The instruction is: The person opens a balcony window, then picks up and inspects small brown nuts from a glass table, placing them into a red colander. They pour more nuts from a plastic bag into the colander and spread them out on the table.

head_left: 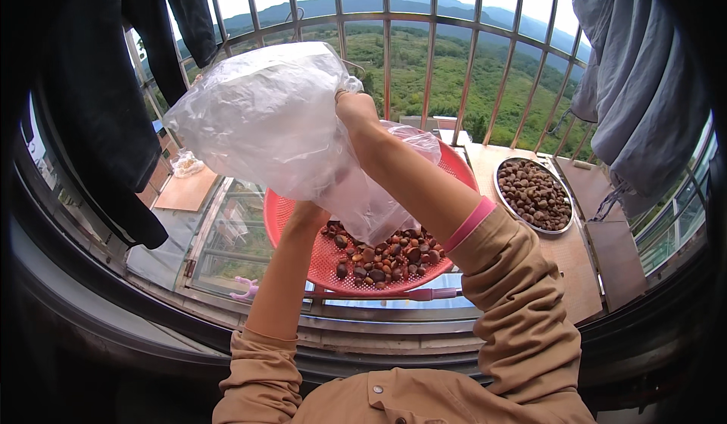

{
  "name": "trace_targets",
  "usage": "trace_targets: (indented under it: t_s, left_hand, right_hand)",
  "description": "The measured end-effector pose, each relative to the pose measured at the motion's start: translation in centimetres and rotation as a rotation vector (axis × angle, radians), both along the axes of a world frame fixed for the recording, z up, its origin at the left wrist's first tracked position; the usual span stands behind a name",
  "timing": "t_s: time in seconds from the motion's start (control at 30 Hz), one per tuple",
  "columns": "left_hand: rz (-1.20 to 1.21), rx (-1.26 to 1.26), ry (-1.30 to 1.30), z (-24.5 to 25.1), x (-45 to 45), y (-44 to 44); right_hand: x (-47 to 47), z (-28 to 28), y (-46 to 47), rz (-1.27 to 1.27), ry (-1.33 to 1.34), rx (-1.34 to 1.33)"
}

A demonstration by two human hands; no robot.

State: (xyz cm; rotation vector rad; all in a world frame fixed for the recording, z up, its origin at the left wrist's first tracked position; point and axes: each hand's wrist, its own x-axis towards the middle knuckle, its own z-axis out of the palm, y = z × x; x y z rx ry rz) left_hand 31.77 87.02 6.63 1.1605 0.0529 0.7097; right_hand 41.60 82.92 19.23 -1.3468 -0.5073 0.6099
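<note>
A large translucent plastic bag (267,123) puffs out above a red perforated plastic basket (324,262). My right hand (356,107) grips the bag's upper right side. At the bag's lower edge is my left hand (311,213), its fingers mostly hidden behind the plastic, so its hold cannot be made out. Part of the bag hangs down into the basket, over a pile of brown chestnuts (392,256). More clear plastic shows beyond my right forearm, over the basket's far side.
To the right, a round metal tray (498,188) of brown nuts stands on a board (559,259). Metal window bars (386,66) rise ahead. Dark clothes (91,83) hang left, a grey-blue cloth (630,83) right. A pole with pink parts (429,294) lies before the basket.
</note>
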Motion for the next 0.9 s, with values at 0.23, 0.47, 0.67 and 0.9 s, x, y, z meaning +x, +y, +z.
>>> trace_targets:
  t_s: [0.23, 0.47, 0.67, 0.9]
  left_hand:
    - [0.153, -0.163, -0.207, 1.1, -2.0, 1.2]
    - [0.632, -0.197, -0.260, 1.0, -9.0, 7.8]
    - [0.919, -0.304, -0.132, -5.2, -12.8, 11.6]
    - [0.801, -0.550, -0.222, -9.6, -13.4, 10.0]
  right_hand:
    - [-1.0, -2.8, -2.1, 0.611, 0.222, 0.299]
    - [7.7, -9.6, -6.2, 0.164, -0.959, -0.207]
    - [12.9, -20.1, -7.6, 0.226, -0.980, -0.784]
    - [8.9, -22.3, -3.6, 0.342, -0.947, -0.873]
